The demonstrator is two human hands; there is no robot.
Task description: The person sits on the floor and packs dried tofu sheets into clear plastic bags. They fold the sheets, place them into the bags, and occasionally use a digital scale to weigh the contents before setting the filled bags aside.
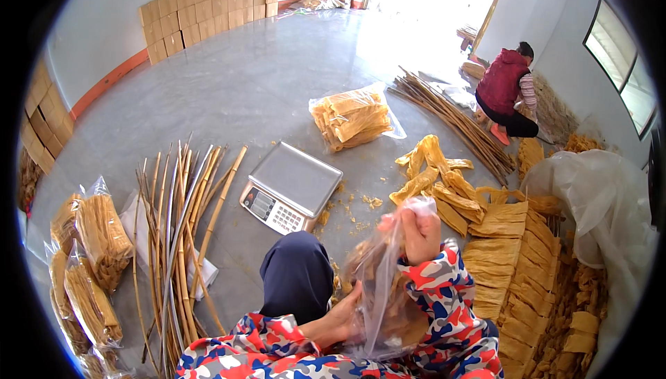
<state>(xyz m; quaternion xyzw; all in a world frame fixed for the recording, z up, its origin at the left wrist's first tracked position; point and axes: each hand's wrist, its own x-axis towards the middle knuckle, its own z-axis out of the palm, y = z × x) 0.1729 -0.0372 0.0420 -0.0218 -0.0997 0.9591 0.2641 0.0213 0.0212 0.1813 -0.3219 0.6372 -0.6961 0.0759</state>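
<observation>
My right hand (pixel 422 230) is closed around the gathered neck of a clear plastic bag (pixel 382 285) and holds it up in front of me. Brownish-yellow pieces, apparently dried tofu skin, show through the plastic. Low on its left side, my left hand (pixel 338 316) grips the bag, with some fingers hidden behind the plastic. A digital scale (pixel 296 178) with a bare steel platform stands on the floor just beyond my knee (pixel 296 275). To the right of the hands lie loose folded strips of dried tofu skin (pixel 437 181) and long overlapping rows of flat sheets (pixel 494 259).
Bamboo sticks (pixel 182 233) and filled clear bags (pixel 101 228) lie at left. One filled bag (pixel 351 118) sits beyond the scale. More sticks (pixel 452 124) reach toward a crouching person (pixel 502 90). Plastic sheeting (pixel 583 202) drapes the right side. Cardboard boxes (pixel 208 4) line the wall.
</observation>
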